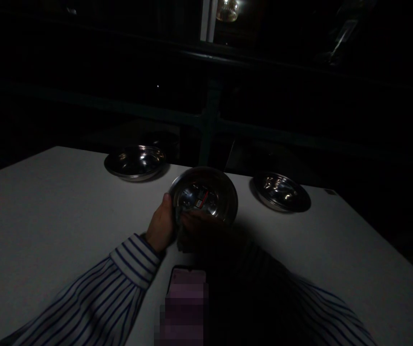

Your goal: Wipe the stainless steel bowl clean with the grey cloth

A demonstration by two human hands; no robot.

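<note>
A steel bowl (224, 192) is tilted up above the middle of the white table, its inside facing me. A small red-and-black label (202, 197) sits in its hollow. My left hand (160, 225) grips the bowl by its left side, thumb near the rim. In deep shadow, my right hand (201, 228) is closed on a dull grey-green cloth (184, 240) at the bowl's lower left rim. Most of the right hand's fingers are too dark to make out.
Another steel bowl (134, 163) stands at the table's far left edge, and a third bowl (282, 192) at the far right. A phone (188, 278) lies in front of me. Dark rails (210, 115) run beyond the white table (48, 206).
</note>
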